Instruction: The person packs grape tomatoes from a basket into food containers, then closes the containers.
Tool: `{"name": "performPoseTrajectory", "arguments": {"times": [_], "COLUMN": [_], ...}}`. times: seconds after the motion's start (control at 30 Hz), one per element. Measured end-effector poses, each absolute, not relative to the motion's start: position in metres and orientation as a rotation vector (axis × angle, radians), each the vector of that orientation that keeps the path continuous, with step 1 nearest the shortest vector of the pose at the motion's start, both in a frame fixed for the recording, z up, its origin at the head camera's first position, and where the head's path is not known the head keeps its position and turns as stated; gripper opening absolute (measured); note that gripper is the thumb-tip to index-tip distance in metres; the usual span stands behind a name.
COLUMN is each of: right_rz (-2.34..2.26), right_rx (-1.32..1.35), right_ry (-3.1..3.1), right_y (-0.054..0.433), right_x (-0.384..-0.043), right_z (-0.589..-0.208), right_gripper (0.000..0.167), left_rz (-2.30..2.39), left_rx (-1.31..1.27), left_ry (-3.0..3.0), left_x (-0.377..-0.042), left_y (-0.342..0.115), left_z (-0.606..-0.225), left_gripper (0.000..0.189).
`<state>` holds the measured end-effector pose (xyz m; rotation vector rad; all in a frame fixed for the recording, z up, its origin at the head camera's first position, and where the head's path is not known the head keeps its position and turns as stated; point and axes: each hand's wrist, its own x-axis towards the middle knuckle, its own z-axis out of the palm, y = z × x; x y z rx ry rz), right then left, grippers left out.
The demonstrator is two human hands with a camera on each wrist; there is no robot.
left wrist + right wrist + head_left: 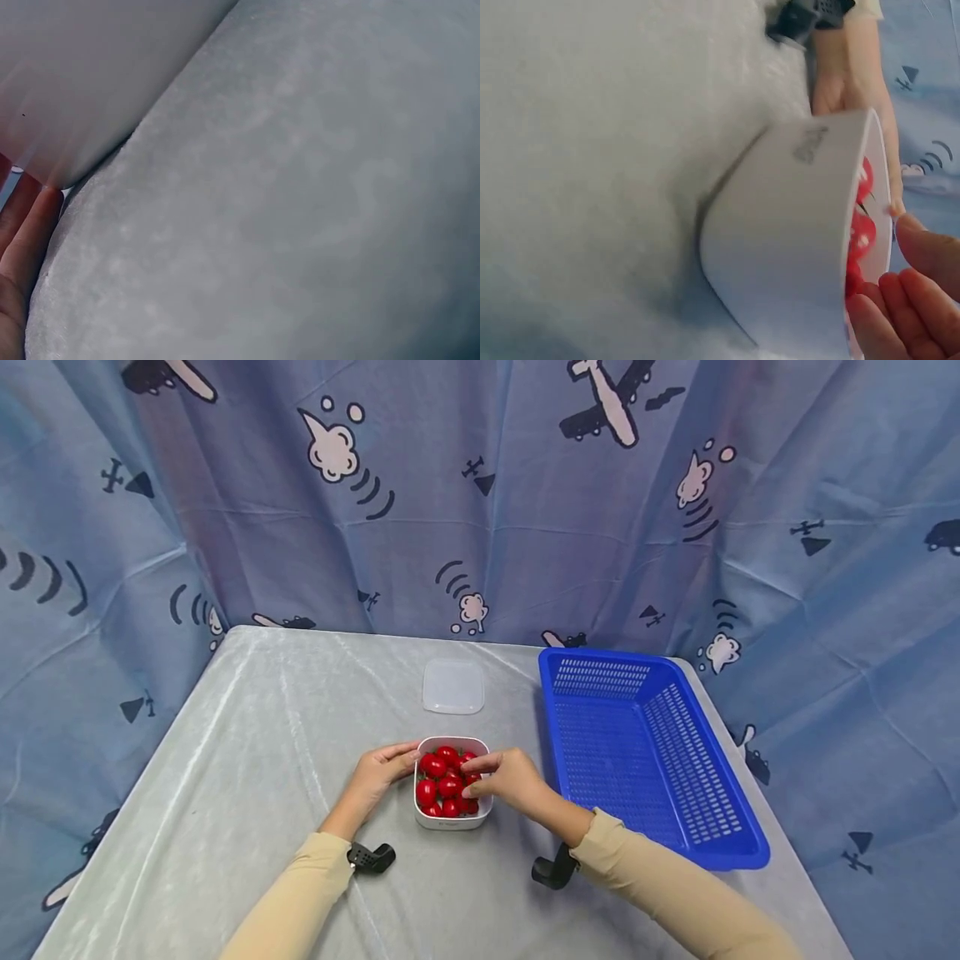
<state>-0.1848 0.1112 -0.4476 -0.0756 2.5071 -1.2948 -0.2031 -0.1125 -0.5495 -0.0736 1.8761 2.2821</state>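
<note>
A white square container [453,823] stands on the table, filled with several red cherry tomatoes [450,786]. My left hand [380,774] touches the container's left side; in the left wrist view its fingers [34,225] lie fairly straight against the outer wall. Over the container's right side reaches my right hand [512,779], fingertips down among the tomatoes. In the right wrist view, the thumb [928,251] stands apart from the fingers at the rim, and I see no tomato held between them. The lower fingertips are partly hidden behind the rim.
A clear, flat lid [453,687] lies behind the container. To the right sits a large blue plastic basket [551,702] with slotted sides. A patterned blue curtain [420,485] hangs behind the light grey covered table [247,777].
</note>
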Motion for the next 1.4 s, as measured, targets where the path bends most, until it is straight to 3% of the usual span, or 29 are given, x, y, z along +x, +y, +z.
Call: {"name": "performPoseTrajectory", "arguments": {"times": [0.17,0.33,0.57,0.87,1.1,1.13,1.3,1.4], "right_rz": [-1.472,-1.705,-1.733,-1.733,-1.716,-1.725,-1.763,-1.766], "right_rx": [-0.025,0.134,0.333,0.435,0.534,0.537,0.579,0.613], "right_ry": [2.433,2.342,2.241,2.094,2.064,2.051,2.001,1.992], "right_y": [0.123,0.13,0.13,0.155,0.157,0.163,0.163,0.157], "right_x": [-0.207,-0.252,-0.316,-0.42,-0.446,-0.461,-0.47,-0.468], "right_z": [-0.432,-0.416,-0.411,-0.521,-0.571,-0.593,-0.623,-0.627], "right_gripper": [0.029,0.032,0.037,0.034,0.034,0.032,0.008,0.009], "left_rz": [2.262,2.198,2.127,1.944,1.792,1.787,1.877,1.935], "left_rx": [-0.04,0.012,-0.049,-0.177,-0.202,-0.223,-0.386,-0.465], "left_ry": [1.877,1.886,1.913,2.0,2.127,2.13,2.052,1.993], "left_x": [-0.206,-0.212,-0.263,-0.317,-0.326,-0.327,-0.327,-0.328], "left_y": [-0.114,-0.123,-0.133,-0.122,-0.104,-0.102,-0.095,-0.095], "left_z": [-0.547,-0.539,-0.496,-0.486,-0.49,-0.49,-0.485,-0.485], "left_gripper": [0.043,0.045,0.05,0.054,0.058,0.058,0.051,0.047]}}
